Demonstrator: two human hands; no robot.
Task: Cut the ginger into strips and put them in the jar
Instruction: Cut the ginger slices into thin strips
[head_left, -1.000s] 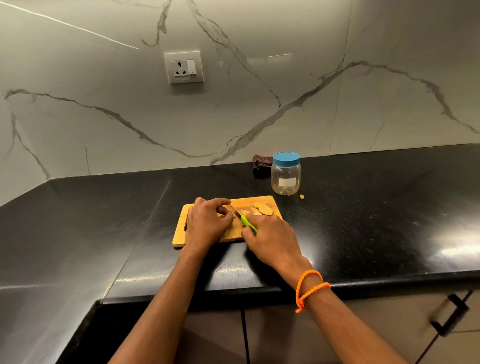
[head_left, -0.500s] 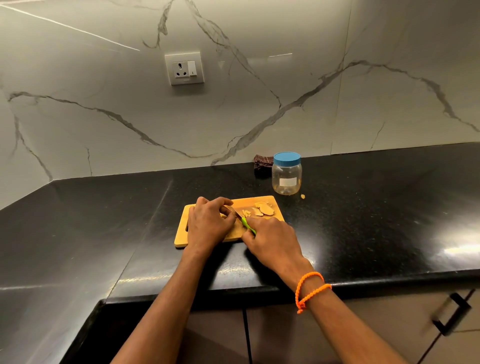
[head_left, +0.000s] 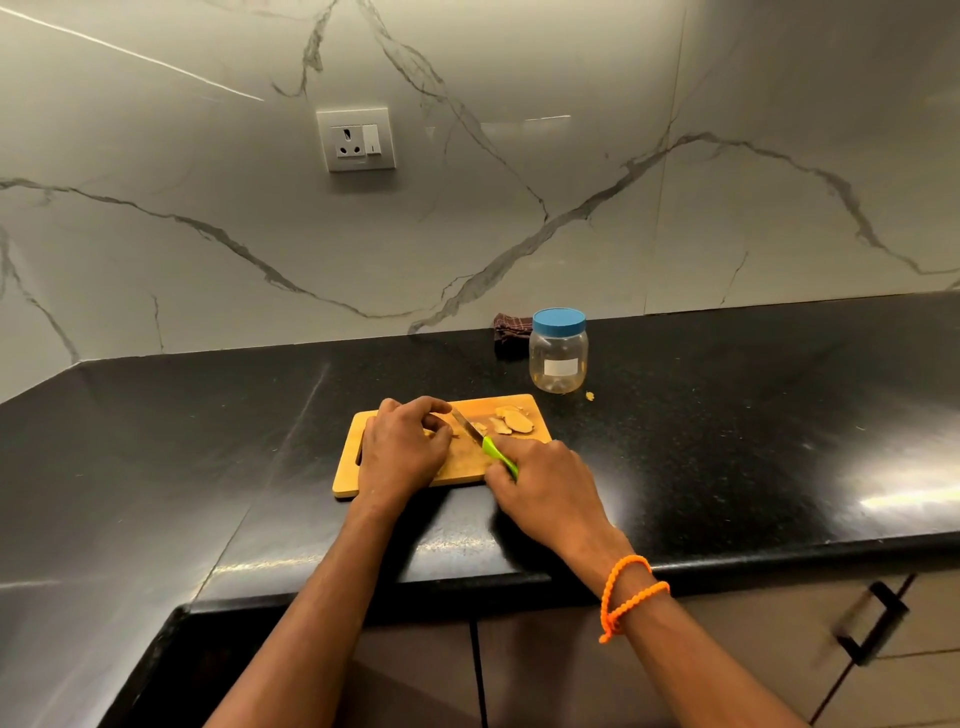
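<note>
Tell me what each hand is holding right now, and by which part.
Right hand grips the knife by its green handle. Left hand pins a ginger piece on the board, mostly hidden.

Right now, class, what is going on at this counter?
A person is cutting ginger on a wooden cutting board on the black counter. The left hand holds a piece down with curled fingers, while the right hand grips a green-handled knife with its blade on the board. Ginger slices lie at the board's far right corner. The jar stands behind the board with its blue lid on.
</note>
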